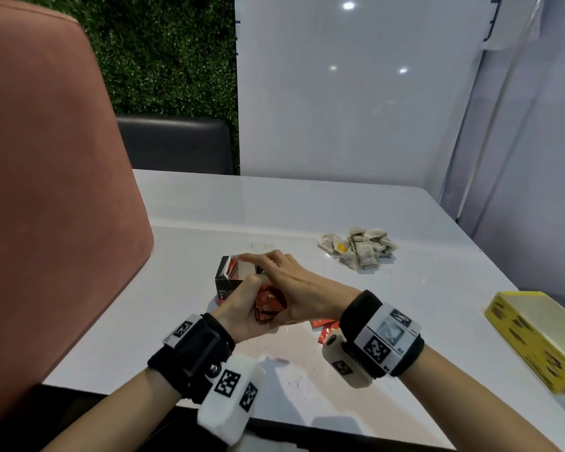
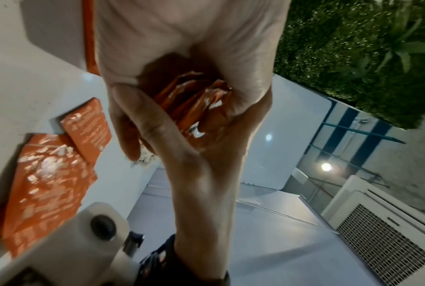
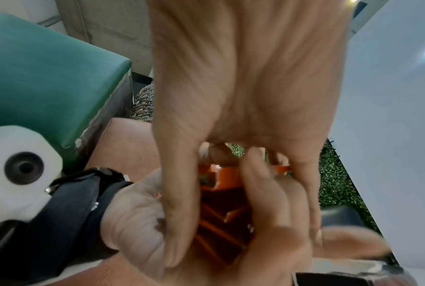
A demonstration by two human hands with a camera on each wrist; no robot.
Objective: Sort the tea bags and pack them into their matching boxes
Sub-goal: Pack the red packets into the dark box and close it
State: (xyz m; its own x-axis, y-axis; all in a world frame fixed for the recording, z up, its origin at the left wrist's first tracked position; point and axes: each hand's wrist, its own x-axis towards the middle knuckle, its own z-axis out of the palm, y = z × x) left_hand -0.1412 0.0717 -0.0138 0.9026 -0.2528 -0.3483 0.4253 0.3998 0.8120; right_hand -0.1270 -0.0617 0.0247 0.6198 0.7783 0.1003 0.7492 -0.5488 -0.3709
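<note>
Both hands meet over a stack of red tea bag sachets (image 1: 269, 305) just in front of a black and red box (image 1: 228, 279) that stands open. My left hand (image 1: 242, 309) cups the stack from below and the left. My right hand (image 1: 291, 282) comes over from the right, fingers curled down both sides of the stack. In the left wrist view the sachets (image 2: 194, 104) sit crumpled between both palms. The right wrist view shows the sachet edges (image 3: 221, 222) between my right hand (image 3: 243, 87) and my left hand (image 3: 133, 222). Loose red sachets (image 1: 323, 327) lie under my right wrist.
A pile of beige paper tea bags (image 1: 359, 247) lies further back on the white table (image 1: 307, 210). A yellow box (image 1: 535, 337) lies at the right edge. A pink chair back (image 1: 46, 190) rises close on the left.
</note>
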